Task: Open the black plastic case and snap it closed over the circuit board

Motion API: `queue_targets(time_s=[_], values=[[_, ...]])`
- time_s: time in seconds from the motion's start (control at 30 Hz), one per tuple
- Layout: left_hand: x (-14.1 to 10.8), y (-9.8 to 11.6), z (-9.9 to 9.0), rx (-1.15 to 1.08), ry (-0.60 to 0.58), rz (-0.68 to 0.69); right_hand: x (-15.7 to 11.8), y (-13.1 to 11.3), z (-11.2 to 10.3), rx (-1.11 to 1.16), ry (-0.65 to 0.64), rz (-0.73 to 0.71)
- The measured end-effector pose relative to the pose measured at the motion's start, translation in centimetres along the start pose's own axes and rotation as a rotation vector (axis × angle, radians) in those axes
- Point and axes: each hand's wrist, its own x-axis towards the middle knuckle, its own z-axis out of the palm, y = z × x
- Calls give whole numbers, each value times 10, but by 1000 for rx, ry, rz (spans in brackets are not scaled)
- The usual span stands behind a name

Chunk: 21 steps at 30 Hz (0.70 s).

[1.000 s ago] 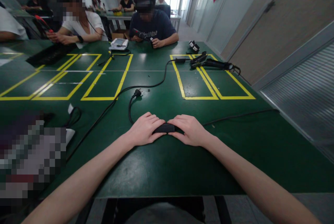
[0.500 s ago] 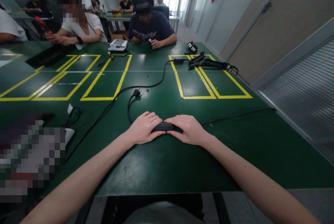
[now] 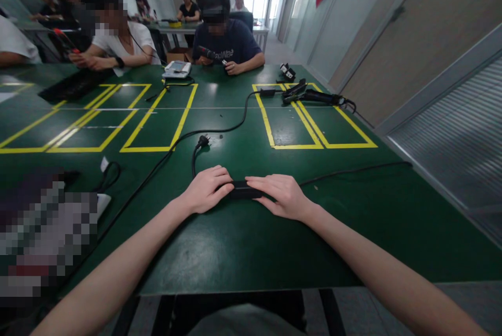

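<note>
A black power adapter (image 3: 245, 190) lies across the green table in front of me, between my two hands. My left hand (image 3: 209, 188) grips its left end, thumb along the near side and fingers over the top. At the right end, my right hand (image 3: 279, 195) has its fingers on top and its thumb at the near lower edge. From behind my left hand a short black cord curves up to a plug (image 3: 203, 141) with bare prongs. A thinner black cable (image 3: 353, 170) runs off to the right past my right hand.
Yellow tape outlines (image 3: 298, 146) mark the table (image 3: 204, 252). A long black cable (image 3: 172, 150) crosses it to a black tool (image 3: 314, 96) at the far right. A white device (image 3: 177, 68) stands farther back; pixelated items lie at left. People sit opposite, hands busy.
My left hand has slid a little to the left, and more of the adapter shows between my hands. The adapter appears turned slightly. My right hand stays on it, its fingers straighter.
</note>
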Motion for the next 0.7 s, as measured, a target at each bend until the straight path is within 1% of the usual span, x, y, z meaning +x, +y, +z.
queue_targets(time_s=[0.13, 0.27, 0.33, 0.4, 0.47, 0.53, 0.63, 0.7], values=[[0, 10, 1, -112, -25, -113, -1, 0, -2, -48, 27, -70], [1, 16, 0, -234, -56, -201, -3, 5, -2, -41, 4, -75], [1, 16, 1, -263, -35, -241, -3, 8, -2, -37, -24, -49], [0, 16, 4, -274, 11, -270, -2, 10, -2, -28, -52, -23], [-1, 15, 8, -271, 65, -273, -1, 10, -2, -13, -66, -4], [-2, 14, 12, -242, 113, -248, -1, 9, -2, 19, -73, 28], [-2, 12, 16, -135, 168, -169, -1, 8, -1, 82, -108, 125], [-2, 11, 16, -69, 180, -120, -1, 9, 0, 102, -126, 199]])
